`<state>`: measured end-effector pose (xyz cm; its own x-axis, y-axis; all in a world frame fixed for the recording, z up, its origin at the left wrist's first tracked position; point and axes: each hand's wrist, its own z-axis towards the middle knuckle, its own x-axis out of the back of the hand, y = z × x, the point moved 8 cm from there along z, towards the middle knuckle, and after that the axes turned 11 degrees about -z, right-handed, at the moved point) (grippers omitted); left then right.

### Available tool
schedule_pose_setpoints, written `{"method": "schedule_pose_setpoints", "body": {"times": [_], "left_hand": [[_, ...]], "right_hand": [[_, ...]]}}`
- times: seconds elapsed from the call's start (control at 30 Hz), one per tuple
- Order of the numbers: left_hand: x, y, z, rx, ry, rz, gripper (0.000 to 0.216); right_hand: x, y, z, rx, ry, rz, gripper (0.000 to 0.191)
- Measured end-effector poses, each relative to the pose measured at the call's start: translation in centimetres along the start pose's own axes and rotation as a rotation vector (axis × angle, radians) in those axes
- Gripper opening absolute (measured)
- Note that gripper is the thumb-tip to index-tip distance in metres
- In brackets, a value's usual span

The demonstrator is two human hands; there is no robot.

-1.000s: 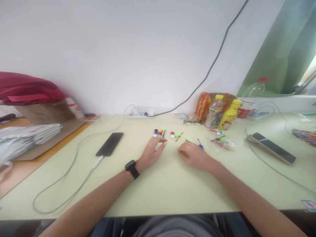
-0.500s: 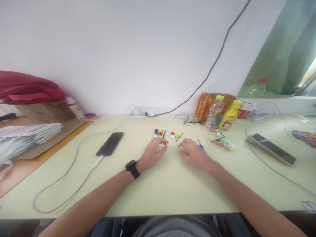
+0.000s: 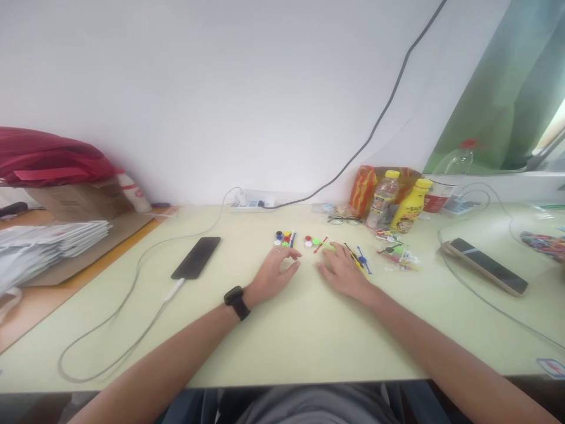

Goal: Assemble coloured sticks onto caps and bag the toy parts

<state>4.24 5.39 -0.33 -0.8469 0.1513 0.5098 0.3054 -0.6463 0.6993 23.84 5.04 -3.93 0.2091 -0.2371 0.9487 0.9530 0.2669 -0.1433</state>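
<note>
I count six discs (image 3: 286,239) by my left hand (image 3: 274,274), fingers apart; my right hand (image 3: 346,274), fingers spread, partly hides one green piece (image 3: 328,247). Two yellow-capped bottles (image 3: 410,206) stand beyond.

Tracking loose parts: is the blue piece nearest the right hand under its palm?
No, the blue piece lies uncovered, right of the right hand.

Bright, diffuse light washes the wall (image 3: 212,100), while small details blur and edges stretch

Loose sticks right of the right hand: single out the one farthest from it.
The blue stick, outermost; the black stick and yellow stick lie nearer the right hand.
</note>
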Motion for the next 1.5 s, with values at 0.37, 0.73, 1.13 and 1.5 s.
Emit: {"method": "schedule_pose_setpoints", "body": {"times": [0.37,0.73,1.13,1.5], "left_hand": [[-0.1,-0.2,-0.1,-0.001,-0.011,-0.002,0.019],[-0.1,0.0,-0.1,-0.026,-0.016,0.003,0.018],[-0.1,0.1,-0.1,-0.025,-0.024,0.006,0.017],[-0.2,0.0,-0.1,-0.028,-0.030,0.005,0.017]], "right_hand": [[0.1,1.3,0.8,-0.035,0.055,0.041,0.030],[4.0,0.9,0.5,-0.063,0.274,0.211,0.023],[3.7,1.0,0.5,-0.071,0.212,0.171,0.022],[3.7,0.8,0.6,-0.026,0.214,0.158,0.022]]}}
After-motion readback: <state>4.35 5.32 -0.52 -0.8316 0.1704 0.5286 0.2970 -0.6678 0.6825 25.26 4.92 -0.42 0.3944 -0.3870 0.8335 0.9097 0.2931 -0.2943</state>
